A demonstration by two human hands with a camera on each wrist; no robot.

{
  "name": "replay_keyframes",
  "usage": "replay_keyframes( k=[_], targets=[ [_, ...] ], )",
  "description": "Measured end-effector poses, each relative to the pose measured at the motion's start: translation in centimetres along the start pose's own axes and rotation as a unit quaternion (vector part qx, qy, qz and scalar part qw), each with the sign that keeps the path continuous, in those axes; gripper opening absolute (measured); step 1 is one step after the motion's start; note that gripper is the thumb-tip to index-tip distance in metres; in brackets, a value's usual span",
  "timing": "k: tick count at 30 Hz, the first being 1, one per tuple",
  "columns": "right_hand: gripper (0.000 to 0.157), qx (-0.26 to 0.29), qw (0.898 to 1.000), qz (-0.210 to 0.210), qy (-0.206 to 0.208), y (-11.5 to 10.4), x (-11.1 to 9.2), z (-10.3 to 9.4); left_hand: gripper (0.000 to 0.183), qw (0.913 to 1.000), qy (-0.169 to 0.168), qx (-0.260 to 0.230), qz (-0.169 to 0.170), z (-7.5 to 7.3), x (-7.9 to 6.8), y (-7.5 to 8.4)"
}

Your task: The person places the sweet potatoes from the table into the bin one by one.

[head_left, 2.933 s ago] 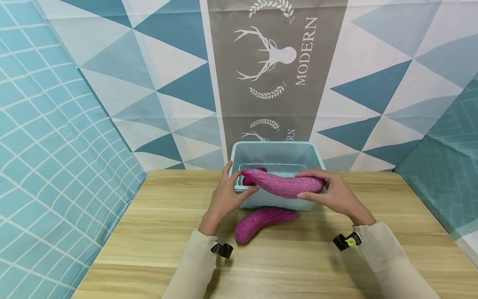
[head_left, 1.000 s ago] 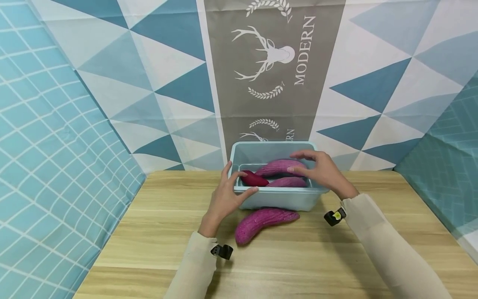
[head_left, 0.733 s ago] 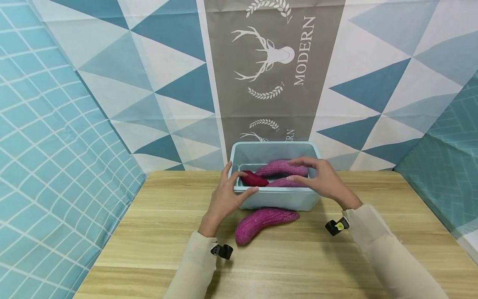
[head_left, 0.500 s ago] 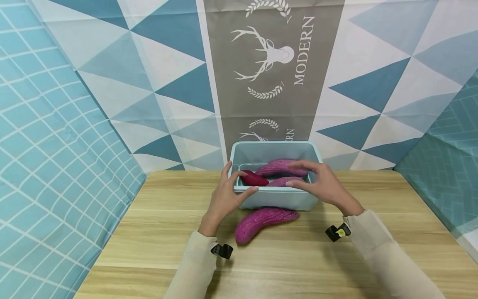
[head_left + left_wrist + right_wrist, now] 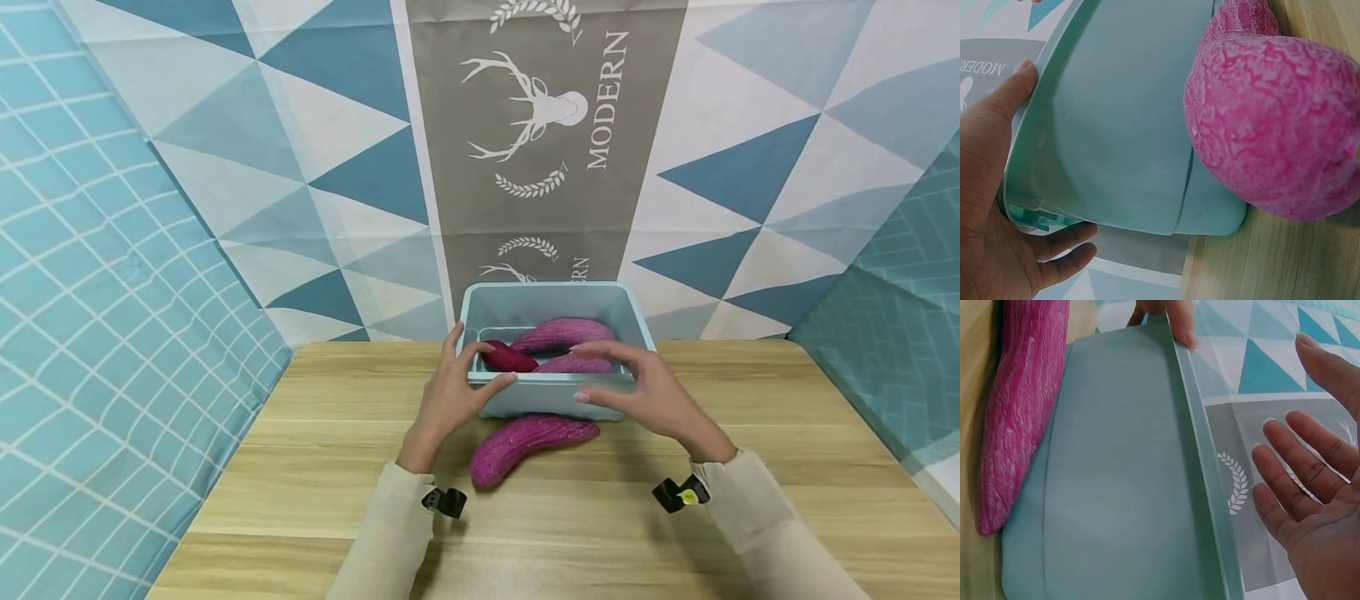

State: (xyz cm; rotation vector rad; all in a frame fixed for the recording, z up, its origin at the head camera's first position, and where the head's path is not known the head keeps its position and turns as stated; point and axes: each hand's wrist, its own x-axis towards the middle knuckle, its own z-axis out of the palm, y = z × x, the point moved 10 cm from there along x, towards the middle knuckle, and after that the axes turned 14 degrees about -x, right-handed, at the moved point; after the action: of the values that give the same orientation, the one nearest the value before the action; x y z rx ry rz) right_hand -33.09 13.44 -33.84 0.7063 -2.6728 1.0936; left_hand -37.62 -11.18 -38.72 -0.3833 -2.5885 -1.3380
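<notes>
A light blue plastic bin (image 5: 555, 396) stands at the back of the table. My left hand (image 5: 453, 392) holds its front left corner, the thumb lying at the front rim and the fingers at the left side. Inside lie two long, curved, ridged purple vegetables (image 5: 566, 333) resembling sweet potatoes, plus a smooth dark red one (image 5: 507, 358). Another curved purple vegetable (image 5: 532, 446) rests on the table against the bin's front. My right hand (image 5: 652, 392) is empty, its fingers spread above the front rim at the right; in the right wrist view its palm (image 5: 1322, 537) shows nothing held.
The wooden table (image 5: 315, 500) runs forward and to both sides of the bin. Behind it hangs a patterned wall cloth (image 5: 360, 167) with triangles and a deer print. Blue tiled cloth (image 5: 97, 292) covers the left side. Small black cameras (image 5: 444, 502) sit on both wrists.
My right hand lowered a purple vegetable into the bin and let go. It then came back toward me and down over the front rim. My left hand stayed at the corner.
</notes>
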Motion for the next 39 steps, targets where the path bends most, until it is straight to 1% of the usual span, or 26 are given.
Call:
replay_keyframes(
  k=[4, 9, 13, 17, 23, 26, 32, 35, 39],
  targets=[
    [0.051, 0.007, 1.0, -0.007, 0.002, 0.0, -0.6, 0.5, 0.055, 1.0, -0.001, 0.004, -0.003, 0.0, 0.0, -0.1],
    [0.053, 0.027, 0.999, -0.024, -0.007, -0.1, -1.2, 1.5, 0.057, 1.0, -0.001, 0.004, -0.004, 0.0, 0.0, 0.0],
    [0.055, 0.022, 0.999, -0.029, -0.011, 0.0, -1.6, 2.4, 0.06, 1.0, -0.001, 0.003, -0.001, 0.0, 0.0, 0.1],
    [0.056, 0.031, 0.999, -0.036, -0.016, 0.0, -1.8, 3.3, 0.061, 1.0, 0.0, 0.003, 0.001, -0.1, 0.0, 0.2],
    [0.059, 0.036, 0.997, -0.052, -0.042, 0.4, -2.1, 5.4, 0.058, 1.0, 0.001, 0.004, 0.007, -0.1, -0.1, 0.2],
    [0.059, 0.041, 0.996, -0.051, -0.057, 0.8, -2.0, 6.6, 0.058, 1.0, 0.002, 0.002, 0.006, -0.1, -0.1, 0.1],
    [0.063, 0.06, 0.993, -0.045, -0.088, 2.4, -1.5, 9.0, 0.056, 1.0, -0.001, 0.004, 0.001, 0.0, 0.0, 0.1],
    [0.064, 0.064, 0.992, -0.045, -0.102, 3.0, -1.3, 9.9, 0.056, 1.0, -0.001, 0.003, 0.002, 0.0, -0.1, 0.1],
    [0.064, 0.072, 0.99, -0.046, -0.111, 3.5, -1.0, 10.5, 0.055, 1.0, 0.001, 0.004, 0.001, 0.0, 0.0, -0.1]
  ],
)
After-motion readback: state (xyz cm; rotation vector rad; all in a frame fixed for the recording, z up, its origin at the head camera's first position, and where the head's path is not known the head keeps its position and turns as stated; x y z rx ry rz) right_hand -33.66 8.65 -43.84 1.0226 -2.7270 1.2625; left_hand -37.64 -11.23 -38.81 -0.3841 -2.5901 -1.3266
